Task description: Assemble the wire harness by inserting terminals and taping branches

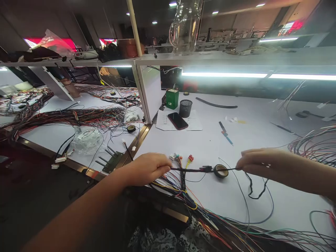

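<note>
Between my two hands a thin black taped cable (189,170) is stretched level above the white table, with a small black connector (206,169) along it. My left hand (151,168) pinches the cable's left end. At the right, my right hand (265,162) is closed on the other end, and a crooked black tail of cable (253,197) hangs below it. A roll of black tape (221,171) is behind the cable, close to the connector. Below lies a bundle of coloured wires (183,199), with a red connector (190,158) on yellow wires at its top.
A phone (177,120) lies on paper beside a black mesh pen cup (185,108) and a green box (172,98). A blue-handled knife (226,136) lies mid-table. Wire bundles (86,117) cover the left table. Another person's hand (105,71) shows behind the shelf.
</note>
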Motion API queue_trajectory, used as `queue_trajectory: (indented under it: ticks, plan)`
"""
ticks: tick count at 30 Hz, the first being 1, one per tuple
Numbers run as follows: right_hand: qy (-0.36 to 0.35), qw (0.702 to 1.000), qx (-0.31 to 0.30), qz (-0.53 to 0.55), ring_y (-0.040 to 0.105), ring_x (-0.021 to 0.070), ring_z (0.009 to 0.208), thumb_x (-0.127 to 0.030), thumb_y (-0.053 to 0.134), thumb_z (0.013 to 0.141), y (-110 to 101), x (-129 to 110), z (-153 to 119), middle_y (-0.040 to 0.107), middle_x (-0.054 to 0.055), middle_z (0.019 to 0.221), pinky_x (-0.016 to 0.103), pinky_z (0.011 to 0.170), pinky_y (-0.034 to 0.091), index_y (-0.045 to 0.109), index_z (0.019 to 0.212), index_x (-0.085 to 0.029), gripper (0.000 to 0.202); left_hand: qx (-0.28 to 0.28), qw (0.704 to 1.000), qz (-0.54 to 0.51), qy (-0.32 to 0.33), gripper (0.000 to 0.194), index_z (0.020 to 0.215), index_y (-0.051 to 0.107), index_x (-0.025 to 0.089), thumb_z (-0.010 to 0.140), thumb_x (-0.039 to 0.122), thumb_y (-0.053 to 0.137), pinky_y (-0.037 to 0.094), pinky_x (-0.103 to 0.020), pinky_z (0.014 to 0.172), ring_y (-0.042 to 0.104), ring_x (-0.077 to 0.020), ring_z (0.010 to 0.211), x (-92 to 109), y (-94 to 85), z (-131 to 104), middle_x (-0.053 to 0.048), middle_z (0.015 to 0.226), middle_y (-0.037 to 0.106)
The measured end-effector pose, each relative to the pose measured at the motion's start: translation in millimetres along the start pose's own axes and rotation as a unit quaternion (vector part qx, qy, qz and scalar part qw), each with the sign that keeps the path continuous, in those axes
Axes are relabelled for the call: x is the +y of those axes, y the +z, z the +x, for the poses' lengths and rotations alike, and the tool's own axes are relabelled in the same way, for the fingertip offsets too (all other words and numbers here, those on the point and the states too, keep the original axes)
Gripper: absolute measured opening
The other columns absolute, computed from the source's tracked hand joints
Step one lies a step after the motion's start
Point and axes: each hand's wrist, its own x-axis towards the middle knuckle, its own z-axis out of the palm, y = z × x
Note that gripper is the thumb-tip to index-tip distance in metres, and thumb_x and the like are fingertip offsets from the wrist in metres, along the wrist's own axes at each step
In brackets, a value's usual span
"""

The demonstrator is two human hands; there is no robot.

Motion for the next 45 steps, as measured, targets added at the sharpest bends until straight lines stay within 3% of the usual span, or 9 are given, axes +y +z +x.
queue_trajectory:
  ticks: [9,14,18,25,31,34,39,42,45]
  plan:
    - [-0.024,0.989,0.136,-0.044,0.062,0.0205,0.085,-0.032,0.049,0.094,-5.4,-17.1,22.7,0.066,0.005,0.094,0.037,0.078,0.049,0.064,0.097,-0.028,0.016,-0.049,0.996,-0.065,-0.046,0.036,0.106,0.063,0.020,0.095,0.043,0.037,0.042,-0.028,0.066,0.056,-0.0158,0.072,36.0,-6.5,9.1,-0.003,0.082,0.064]
    - [-0.063,0.997,-0.031,-0.016,0.059,0.0157,0.070,-0.032,0.050,0.094,8.0,-41.9,22.6,0.065,0.003,0.079,0.030,0.063,0.047,0.067,0.093,-0.024,0.019,0.098,0.966,-0.223,-0.089,0.046,0.092,0.060,0.016,0.096,0.052,0.032,0.034,-0.022,0.051,0.041,-0.0096,0.053,22.3,-2.2,10.6,0.003,0.061,0.048]
    - [-0.163,0.980,-0.108,-0.036,0.053,0.0139,0.066,-0.027,0.047,0.096,14.2,-85.1,27.6,0.060,0.001,0.072,0.028,0.062,0.041,0.066,0.089,-0.024,0.021,0.143,0.985,-0.033,-0.093,0.038,0.089,0.061,0.018,0.097,0.042,0.034,0.039,-0.026,0.060,0.052,-0.0137,0.065,24.2,14.4,23.4,-0.001,0.070,0.059]
    - [-0.090,0.955,0.159,-0.233,0.054,0.0164,0.070,-0.033,0.043,0.097,3.3,-43.3,62.3,0.063,0.002,0.073,0.031,0.063,0.037,0.067,0.093,-0.024,0.026,-0.011,0.970,0.184,0.159,0.030,0.082,0.063,0.018,0.095,0.033,0.040,0.034,-0.026,0.050,0.052,-0.0129,0.052,37.2,34.2,21.6,-0.002,0.063,0.061]
    - [-0.161,0.959,-0.065,-0.224,0.051,0.0162,0.059,-0.016,0.045,0.089,42.4,-50.0,53.7,0.058,0.000,0.061,0.029,0.056,0.036,0.060,0.070,-0.024,0.026,0.249,0.966,0.056,-0.030,0.039,0.103,0.062,0.016,0.099,0.038,0.030,0.043,-0.026,0.064,0.058,-0.0133,0.067,6.4,4.6,23.2,-0.003,0.075,0.065]
    - [-0.226,0.950,-0.121,-0.176,0.053,0.0190,0.069,-0.014,0.040,0.092,27.7,-81.0,43.3,0.062,0.002,0.072,0.033,0.065,0.040,0.061,0.083,-0.027,0.026,0.137,0.979,0.141,-0.058,0.036,0.097,0.064,0.016,0.098,0.036,0.034,0.042,-0.028,0.063,0.060,-0.0163,0.068,-16.7,9.5,32.6,-0.005,0.078,0.067]
    - [-0.100,0.952,0.170,-0.235,0.053,0.0201,0.069,-0.032,0.045,0.095,-15.0,-41.0,53.2,0.062,0.003,0.070,0.036,0.069,0.038,0.068,0.090,-0.029,0.023,-0.060,0.969,0.200,0.132,0.025,0.088,0.065,0.022,0.094,0.029,0.041,0.033,-0.027,0.051,0.056,-0.0155,0.057,9.2,27.0,22.1,-0.002,0.068,0.065]
    - [-0.088,0.970,0.143,-0.174,0.055,0.0169,0.067,-0.034,0.048,0.094,0.7,1.3,57.7,0.062,0.001,0.069,0.034,0.068,0.042,0.068,0.085,-0.025,0.023,0.050,0.968,0.139,0.204,0.035,0.088,0.065,0.021,0.097,0.037,0.036,0.039,-0.027,0.057,0.058,-0.0157,0.060,31.0,13.6,7.1,-0.003,0.069,0.067]
    - [-0.122,0.985,0.021,-0.121,0.055,0.0158,0.066,-0.031,0.046,0.095,26.8,3.7,49.0,0.060,0.002,0.068,0.031,0.062,0.042,0.068,0.085,-0.023,0.025,0.279,0.956,0.080,0.044,0.038,0.101,0.064,0.018,0.098,0.040,0.033,0.043,-0.026,0.064,0.059,-0.0145,0.064,16.5,-9.5,4.4,-0.003,0.072,0.068]
